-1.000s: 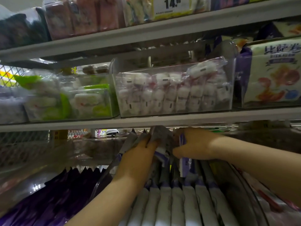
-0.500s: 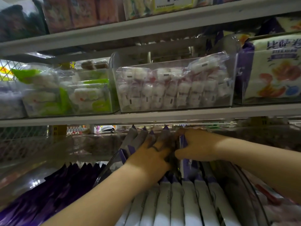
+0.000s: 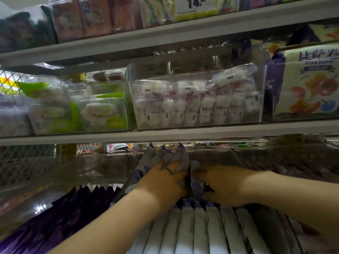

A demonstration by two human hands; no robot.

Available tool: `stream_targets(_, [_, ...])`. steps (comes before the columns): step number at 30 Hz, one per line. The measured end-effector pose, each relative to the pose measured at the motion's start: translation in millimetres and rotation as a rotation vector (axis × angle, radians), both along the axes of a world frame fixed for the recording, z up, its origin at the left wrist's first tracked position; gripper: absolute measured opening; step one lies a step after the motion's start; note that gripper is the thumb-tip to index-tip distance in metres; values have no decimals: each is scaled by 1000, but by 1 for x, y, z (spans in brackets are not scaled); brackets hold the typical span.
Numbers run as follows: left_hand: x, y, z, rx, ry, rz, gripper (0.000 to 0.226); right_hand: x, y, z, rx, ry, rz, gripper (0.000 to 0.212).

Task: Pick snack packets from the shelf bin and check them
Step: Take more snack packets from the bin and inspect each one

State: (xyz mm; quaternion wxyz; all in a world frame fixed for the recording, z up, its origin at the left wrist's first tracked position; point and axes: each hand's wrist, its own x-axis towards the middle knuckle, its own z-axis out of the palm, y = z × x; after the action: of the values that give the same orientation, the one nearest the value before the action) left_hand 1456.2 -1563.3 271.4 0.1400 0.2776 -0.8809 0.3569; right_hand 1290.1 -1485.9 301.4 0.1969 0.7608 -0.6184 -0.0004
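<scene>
A clear shelf bin [image 3: 273, 228] on the lower shelf holds a row of white and purple snack packets [image 3: 200, 230] standing on edge. Both hands reach deep into it. My left hand [image 3: 161, 182], with a ring on one finger, grips a bunch of upright packets [image 3: 163, 156] at the back of the bin. My right hand [image 3: 223, 186] presses against the same bunch from the right, fingers curled around packet edges. The fingertips of both hands are hidden among the packets.
Dark purple packets [image 3: 55, 222] fill the bin to the left. The shelf above [image 3: 165, 134] sits close over my hands and carries clear bins of white sweets [image 3: 198, 105], green packs [image 3: 78, 110] and a printed box [image 3: 308, 85]. A price tag [image 3: 196, 4] hangs on the top shelf.
My left hand has slid right and closed over the packet bunch, meeting my right hand. The packets have been gathered upright. The view shifted slightly.
</scene>
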Motion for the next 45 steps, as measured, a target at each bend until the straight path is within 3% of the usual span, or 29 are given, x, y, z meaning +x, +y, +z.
stream_targets(4, [3,-6,2,-58,-120,61,42,2,0,5,89,72,-105,46])
stream_targets(14, [6,-3,7,16,68,48,53,7,-4,4,312,129,-204,49])
stream_targets(19, [-3,-1,5,61,147,14,51,13,-14,14,454,13,-162,40])
stream_targets(21, [-5,-1,5,34,91,42,48,7,-6,22,401,-130,-83,34])
stream_targets(23, [-5,0,8,-2,25,68,47,-5,8,30,226,-200,27,27])
stream_targets(25, [-4,6,12,-39,-14,89,46,-21,18,33,-16,-105,51,25])
stream_targets(27, [-6,14,15,-67,8,54,45,-30,27,36,-96,10,3,23])
stream_targets(31, [-23,36,12,26,172,-139,39,-33,27,32,113,109,-19,26])
stream_targets(34, [-39,38,11,158,221,-95,37,-26,24,32,144,94,5,26])
stream_targets(39, [-44,27,9,84,178,-18,38,-17,13,27,234,270,6,31])
stream_targets(45, [-41,16,6,50,213,-14,37,-17,9,23,187,145,42,17])
